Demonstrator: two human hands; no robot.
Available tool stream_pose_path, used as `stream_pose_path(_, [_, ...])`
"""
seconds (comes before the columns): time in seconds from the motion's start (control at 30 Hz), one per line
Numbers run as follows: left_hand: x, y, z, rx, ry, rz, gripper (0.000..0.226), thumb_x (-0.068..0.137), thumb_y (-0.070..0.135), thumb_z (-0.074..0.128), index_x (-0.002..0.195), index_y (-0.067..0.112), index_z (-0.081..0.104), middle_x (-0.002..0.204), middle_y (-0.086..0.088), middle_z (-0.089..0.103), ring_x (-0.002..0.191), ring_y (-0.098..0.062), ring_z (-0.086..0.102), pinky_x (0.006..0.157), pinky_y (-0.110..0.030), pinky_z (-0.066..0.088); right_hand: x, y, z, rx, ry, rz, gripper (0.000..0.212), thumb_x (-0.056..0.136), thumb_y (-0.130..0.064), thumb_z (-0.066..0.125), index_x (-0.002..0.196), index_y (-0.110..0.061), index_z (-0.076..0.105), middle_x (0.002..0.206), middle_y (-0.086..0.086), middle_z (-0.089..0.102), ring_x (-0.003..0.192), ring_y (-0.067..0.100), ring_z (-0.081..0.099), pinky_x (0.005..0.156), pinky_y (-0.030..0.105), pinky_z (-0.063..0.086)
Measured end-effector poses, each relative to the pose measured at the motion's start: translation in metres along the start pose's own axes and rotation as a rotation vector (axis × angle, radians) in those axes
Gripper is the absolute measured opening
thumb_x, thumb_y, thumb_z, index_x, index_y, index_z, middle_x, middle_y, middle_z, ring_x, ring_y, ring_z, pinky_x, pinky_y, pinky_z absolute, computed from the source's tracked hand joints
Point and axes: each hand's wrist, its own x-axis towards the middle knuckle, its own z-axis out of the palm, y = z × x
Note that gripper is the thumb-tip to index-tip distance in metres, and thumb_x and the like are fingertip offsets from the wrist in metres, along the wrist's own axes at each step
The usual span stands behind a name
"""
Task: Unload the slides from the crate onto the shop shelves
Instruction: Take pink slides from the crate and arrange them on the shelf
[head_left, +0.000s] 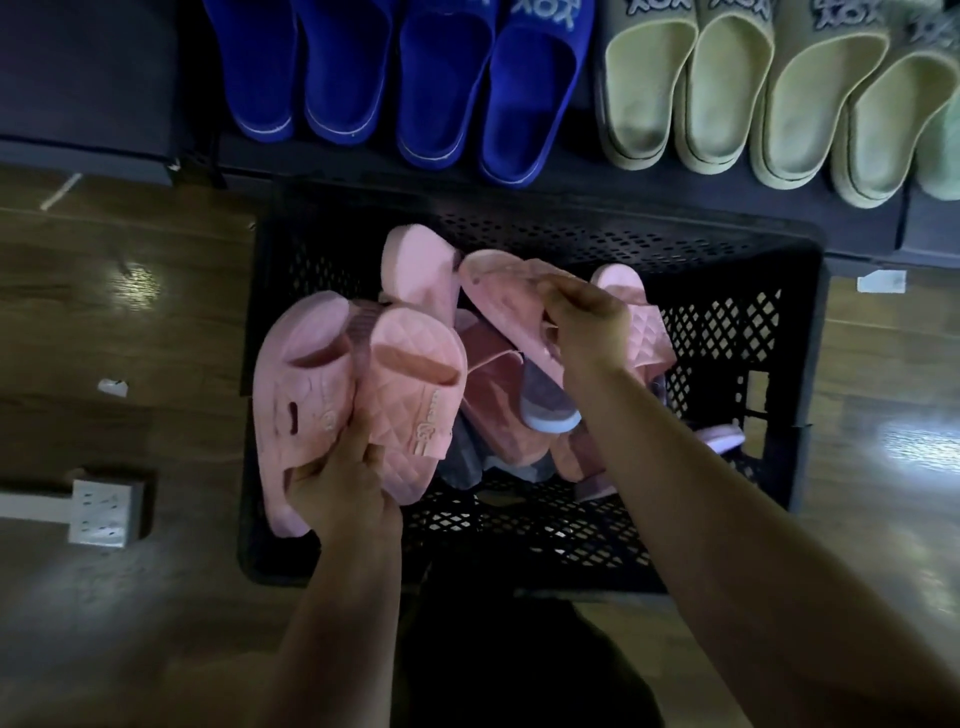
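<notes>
A black perforated plastic crate (727, 332) sits on a glossy dark wooden floor (104, 312), its far side against a low dark shelf (582, 171). On that shelf stand four blue slides (395, 78) on the left and pale green slides (727, 98) on the right. The left hand (343, 488) grips a pair of pink quilted rubber slides (363, 395) over the crate's left rim. The right hand (587, 332) pinches another pink slide (498, 291) above the crate's middle. Darker pink and grey slides (498, 395) lie heaped inside. A white power strip (101, 512) and a paper scrap (112, 387) lie on the floor to the left.
</notes>
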Motion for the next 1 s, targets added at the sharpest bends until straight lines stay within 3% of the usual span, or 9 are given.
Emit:
stream_pose_path(0.07, [-0.009,0.002,0.000,0.013,0.020,-0.013,0.027,0.074,-0.002,0.075,0.089,0.019,0.068,0.094,0.001,0.073,0.093,-0.018,0.071,0.075,-0.030,0.058,-0.009,-0.010,-0.013,0.042,0.036,-0.015,0.020,0.084,-0.006,0.065,0.077,-0.022,0.074,0.069,-0.008,0.069,0.057,0.008,0.057,0.054,0.023,0.047])
stream_pose_path(0.2, [-0.017,0.008,-0.001,0.008,0.017,-0.048,0.028,0.075,-0.001,0.075,0.085,0.023,0.065,0.088,0.005,0.072,0.090,-0.015,0.069,0.082,-0.034,0.057,-0.031,-0.024,-0.046,0.160,0.073,-0.070,0.019,0.083,-0.002,0.067,0.076,-0.018,0.073,0.076,-0.002,0.070,0.068,0.010,0.063,0.054,0.020,0.050])
stream_pose_path(0.37, [-0.013,0.013,-0.001,0.005,0.003,-0.080,0.030,0.076,0.008,0.076,0.101,0.020,0.064,0.110,-0.003,0.069,0.100,-0.019,0.067,0.086,-0.036,0.056,-0.049,-0.040,-0.086,0.270,0.125,-0.152,0.021,0.087,0.001,0.062,0.081,-0.018,0.069,0.072,-0.010,0.069,0.068,0.006,0.062,0.063,0.021,0.052])
stream_pose_path(0.5, [-0.014,0.013,0.000,-0.042,-0.037,-0.068,0.047,0.077,0.016,0.078,0.122,0.012,0.062,0.116,-0.003,0.069,0.101,-0.016,0.068,0.072,-0.028,0.057,-0.057,-0.042,-0.101,0.332,0.132,-0.187,0.028,0.087,0.003,0.060,0.077,-0.022,0.070,0.072,-0.006,0.067,0.068,0.010,0.060,0.065,0.024,0.052])
stream_pose_path(0.63, [-0.015,0.014,0.000,-0.066,-0.048,-0.081,0.053,0.076,0.019,0.078,0.125,0.015,0.059,0.117,-0.001,0.068,0.103,-0.017,0.067,0.082,-0.034,0.056,-0.062,-0.041,-0.116,0.397,0.180,-0.215,0.017,0.087,0.001,0.061,0.082,-0.014,0.067,0.079,0.002,0.066,0.073,0.014,0.060,0.067,0.025,0.053])
stream_pose_path(0.73, [-0.013,0.011,0.002,-0.047,-0.048,-0.089,0.042,0.077,0.018,0.077,0.117,0.017,0.063,0.113,-0.001,0.070,0.101,-0.017,0.068,0.081,-0.033,0.056,-0.063,-0.033,-0.115,0.353,0.235,-0.222,0.015,0.086,0.002,0.062,0.080,-0.011,0.066,0.079,0.001,0.069,0.074,0.012,0.063,0.070,0.027,0.054])
stream_pose_path(0.83, [-0.013,0.008,0.004,-0.031,-0.053,-0.076,0.030,0.080,0.015,0.075,0.108,0.022,0.065,0.112,0.000,0.071,0.099,-0.017,0.069,0.087,-0.035,0.055,-0.066,-0.017,-0.094,0.239,0.314,-0.206,0.023,0.087,0.006,0.057,0.078,-0.013,0.065,0.065,-0.013,0.068,0.060,0.006,0.063,0.059,0.023,0.053])
stream_pose_path(0.93, [-0.011,0.010,0.005,-0.046,-0.046,-0.085,0.036,0.081,0.016,0.074,0.115,0.021,0.063,0.111,0.002,0.070,0.100,-0.015,0.068,0.090,-0.036,0.054,-0.066,0.003,-0.069,0.067,0.378,-0.215,0.026,0.084,-0.003,0.053,0.082,-0.024,0.068,0.074,-0.010,0.067,0.066,0.022,0.063,0.061,0.041,0.054])
stream_pose_path(1.0, [-0.012,0.013,0.006,-0.080,-0.037,-0.103,0.041,0.082,0.016,0.073,0.120,0.019,0.061,0.111,0.002,0.069,0.099,-0.015,0.065,0.087,-0.036,0.055,-0.067,0.008,-0.058,0.066,0.416,-0.191,0.027,0.078,-0.004,0.053,0.080,-0.029,0.063,0.075,-0.012,0.064,0.069,0.016,0.061,0.066,0.045,0.052])
